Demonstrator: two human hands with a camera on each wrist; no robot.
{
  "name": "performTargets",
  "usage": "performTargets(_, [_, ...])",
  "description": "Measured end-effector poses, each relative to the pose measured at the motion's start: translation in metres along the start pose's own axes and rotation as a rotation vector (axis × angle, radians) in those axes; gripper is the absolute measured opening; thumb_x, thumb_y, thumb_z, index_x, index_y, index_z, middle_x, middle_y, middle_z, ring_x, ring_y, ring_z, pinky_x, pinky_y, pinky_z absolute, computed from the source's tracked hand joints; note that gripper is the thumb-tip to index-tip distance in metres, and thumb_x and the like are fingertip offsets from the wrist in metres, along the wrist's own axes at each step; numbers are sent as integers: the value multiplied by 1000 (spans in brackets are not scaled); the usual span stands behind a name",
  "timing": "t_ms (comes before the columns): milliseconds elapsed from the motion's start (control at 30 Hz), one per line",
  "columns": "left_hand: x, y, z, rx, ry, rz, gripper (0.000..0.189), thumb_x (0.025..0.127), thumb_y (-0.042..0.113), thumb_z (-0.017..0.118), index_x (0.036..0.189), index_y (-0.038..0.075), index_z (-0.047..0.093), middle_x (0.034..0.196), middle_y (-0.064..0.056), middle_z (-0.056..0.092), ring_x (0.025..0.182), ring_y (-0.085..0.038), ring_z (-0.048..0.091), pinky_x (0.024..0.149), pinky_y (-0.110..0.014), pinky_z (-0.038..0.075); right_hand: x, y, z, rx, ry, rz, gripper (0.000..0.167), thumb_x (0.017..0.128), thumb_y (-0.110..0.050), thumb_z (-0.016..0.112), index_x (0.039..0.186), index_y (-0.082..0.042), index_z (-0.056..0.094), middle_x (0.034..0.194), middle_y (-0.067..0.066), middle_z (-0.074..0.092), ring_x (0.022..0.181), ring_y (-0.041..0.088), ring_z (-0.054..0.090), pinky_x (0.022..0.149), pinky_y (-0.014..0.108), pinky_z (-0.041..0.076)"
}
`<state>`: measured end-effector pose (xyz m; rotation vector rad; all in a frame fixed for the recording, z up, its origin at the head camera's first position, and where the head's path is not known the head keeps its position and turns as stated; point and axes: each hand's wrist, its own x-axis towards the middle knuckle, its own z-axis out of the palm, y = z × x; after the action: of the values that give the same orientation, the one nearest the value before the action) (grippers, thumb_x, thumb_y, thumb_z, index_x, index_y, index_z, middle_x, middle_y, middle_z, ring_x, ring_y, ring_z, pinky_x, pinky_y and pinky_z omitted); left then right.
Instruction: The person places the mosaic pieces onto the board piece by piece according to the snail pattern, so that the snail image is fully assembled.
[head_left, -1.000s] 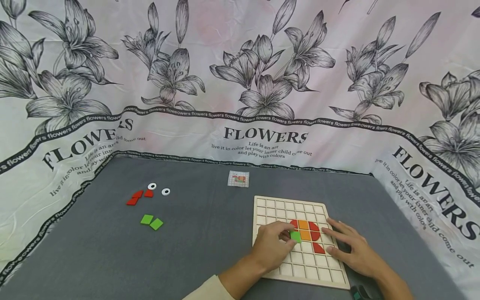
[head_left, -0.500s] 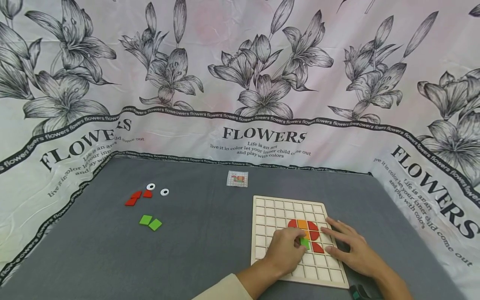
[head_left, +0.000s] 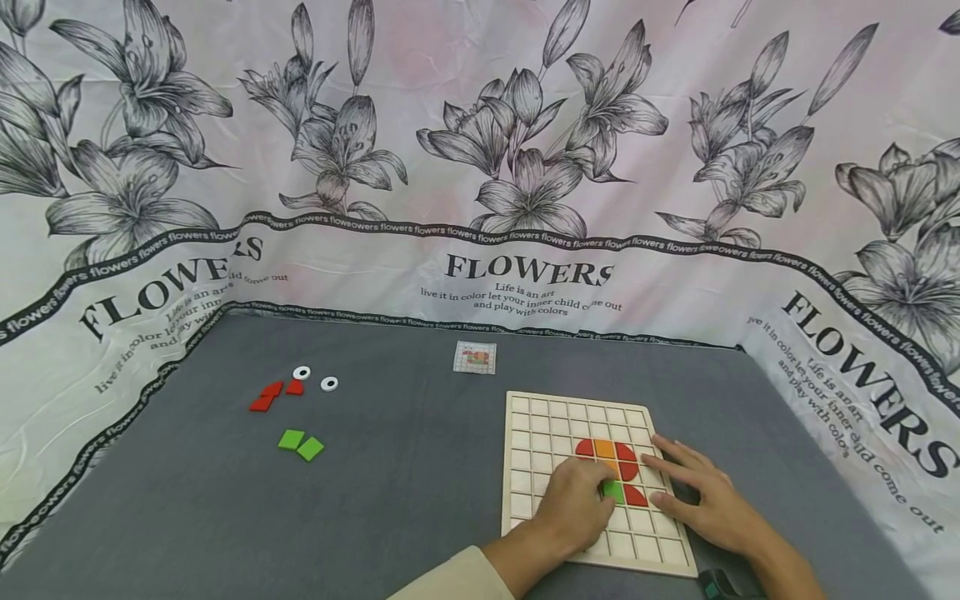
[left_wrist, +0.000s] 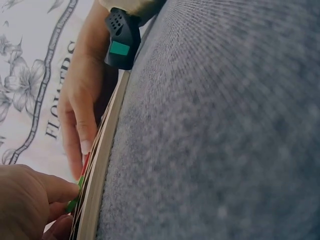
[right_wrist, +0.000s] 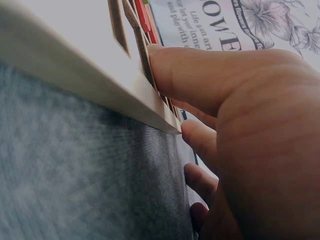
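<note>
Left hand [head_left: 576, 507], pinching green square [head_left: 614, 493]; right hand [head_left: 703, 498], touching gridded board [head_left: 538, 440].

The head view looks from high on the near side, forward and down over the table [head_left: 412, 467] to the flower cloth [head_left: 330, 258]. The left wrist view is low and tipped sideways, close by the left hand [head_left: 573, 504], facing right along the board [head_left: 532, 427] to the right hand [head_left: 701, 496]. The right wrist view is low too, very close to the right hand. Head and left wrist both see the green piece [head_left: 613, 492].
</note>
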<state>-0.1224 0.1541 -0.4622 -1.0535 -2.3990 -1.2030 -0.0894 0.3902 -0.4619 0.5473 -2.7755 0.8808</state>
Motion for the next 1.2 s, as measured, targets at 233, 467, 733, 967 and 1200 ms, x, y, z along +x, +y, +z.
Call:
performTargets(233, [-2,-1,-4,-34,44,17,24,75,1,74,97,9,76,92,8,70,86,2,59,76,-11,43,2,0,1,9,-4,3,47,85,-17,74,131,-15,63,148,0,40,126,55,30,82,74,22])
performTargets(467, [-2,6,-18,-157,89,29,28,74,1,75,102,6,74,93,3,70,75,-2,59,66,-6,42,0,1,0,-1,-2,7,47,85,-17,73,130,-14,63,149,-3,39,126,55,30,82,73,22])
performTargets(733, [-2,10,-58,-239,168,100,25,76,-2,75,101,3,73,90,-1,70,78,-5,61,69,-11,47,2,0,-1,-2,-13,27,47,86,-19,73,132,-16,62,150,-7,36,128,53,28,82,73,21])
performTargets(967, [-11,0,-94,-300,272,123,28,74,-3,78,101,3,73,93,-4,71,77,-12,62,67,-18,51,1,1,-3,-13,-25,28,47,87,-19,72,133,-15,61,150,-4,36,128,53,28,83,73,21])
performTargets(1200, [-29,-17,-128,-316,317,119,30,76,-5,77,104,4,73,92,-3,70,77,-17,62,66,-28,53,2,1,0,-9,-36,40,47,88,-20,72,133,-13,61,150,4,38,128,54,27,83,73,21])
